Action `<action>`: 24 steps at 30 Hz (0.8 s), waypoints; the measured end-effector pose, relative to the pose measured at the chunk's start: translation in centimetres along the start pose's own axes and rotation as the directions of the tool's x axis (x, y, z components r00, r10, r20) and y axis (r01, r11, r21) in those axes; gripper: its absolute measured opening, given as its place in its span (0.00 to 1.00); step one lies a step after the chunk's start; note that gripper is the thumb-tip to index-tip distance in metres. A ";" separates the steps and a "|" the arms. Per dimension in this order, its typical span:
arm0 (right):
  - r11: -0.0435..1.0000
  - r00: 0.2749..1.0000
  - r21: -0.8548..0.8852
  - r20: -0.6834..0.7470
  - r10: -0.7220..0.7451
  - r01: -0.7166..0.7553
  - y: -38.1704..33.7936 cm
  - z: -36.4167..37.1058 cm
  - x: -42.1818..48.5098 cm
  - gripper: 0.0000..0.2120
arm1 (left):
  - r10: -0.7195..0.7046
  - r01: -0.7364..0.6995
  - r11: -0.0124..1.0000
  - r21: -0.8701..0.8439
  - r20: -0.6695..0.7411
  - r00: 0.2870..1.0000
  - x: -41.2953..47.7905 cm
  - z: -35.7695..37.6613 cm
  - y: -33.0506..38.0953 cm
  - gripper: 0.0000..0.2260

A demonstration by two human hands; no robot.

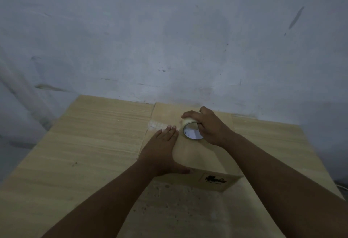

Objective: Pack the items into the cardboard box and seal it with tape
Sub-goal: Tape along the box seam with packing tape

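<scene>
1. The wooden tabletop (66, 162) fills the near ground, and its closest part is pale and speckled.
2. The cardboard box (199, 155) sits on it a little right of centre, with its flaps down and a dark printed mark on its near face. No loose items show, so they are presumably inside already.
3. The left hand (162, 149) lies flat on the box top near the left edge. Its fingers are straight and together and its thumb lies along the near edge, so it is pressing, not gripping.
4. Just past its fingertips, a glossy strip of tape (160, 124) lies on the top and reaches the left edge.
5. The right hand (211, 126) is curled round the tape roll (190, 130), which stands on edge on the box top just beside the left fingertips.
6. The box looks light and stiff at its edges, but the flaps probably give along the seam, so a flat palm suits it. The roll is rigid and best held by its rim. The film likely clings and creases unless it is kept taut.
7. A stained grey wall (169, 40) rises behind.
</scene>
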State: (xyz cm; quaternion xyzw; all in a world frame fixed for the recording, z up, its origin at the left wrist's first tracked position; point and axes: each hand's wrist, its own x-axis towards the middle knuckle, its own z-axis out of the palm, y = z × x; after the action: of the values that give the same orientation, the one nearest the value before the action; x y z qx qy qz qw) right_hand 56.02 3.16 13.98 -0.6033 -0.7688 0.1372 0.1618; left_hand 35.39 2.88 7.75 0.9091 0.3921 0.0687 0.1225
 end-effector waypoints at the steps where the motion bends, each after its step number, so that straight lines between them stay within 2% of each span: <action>1: 1.000 1.000 0.028 -0.005 0.010 -0.010 0.0 0.1 0.1 0.25 | 0.005 -0.005 1.000 0.009 -0.011 1.000 0.0 0.0 0.0 0.60; 6: 0.991 0.999 0.130 -0.018 0.034 -0.032 0.1 0.4 0.3 0.27 | 0.009 -0.007 0.999 0.033 -0.055 0.998 0.0 0.5 -0.4 0.59; 10: 0.999 1.000 0.054 -0.013 0.000 0.001 0.8 0.4 0.3 0.22 | 0.000 0.000 1.000 0.023 -0.038 0.999 0.0 0.4 -0.3 0.60; 24: 0.998 0.998 -0.022 -0.018 -0.053 0.052 0.9 -0.1 -0.1 0.24 | 0.002 -0.001 1.000 0.021 -0.053 0.999 -0.1 0.4 -0.4 0.60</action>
State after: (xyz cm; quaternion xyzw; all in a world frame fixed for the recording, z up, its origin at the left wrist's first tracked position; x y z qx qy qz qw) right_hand 56.86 3.30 13.66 -0.5859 -0.7842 0.1191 0.1659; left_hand 35.17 3.03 7.29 0.9086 0.3952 0.0886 0.1023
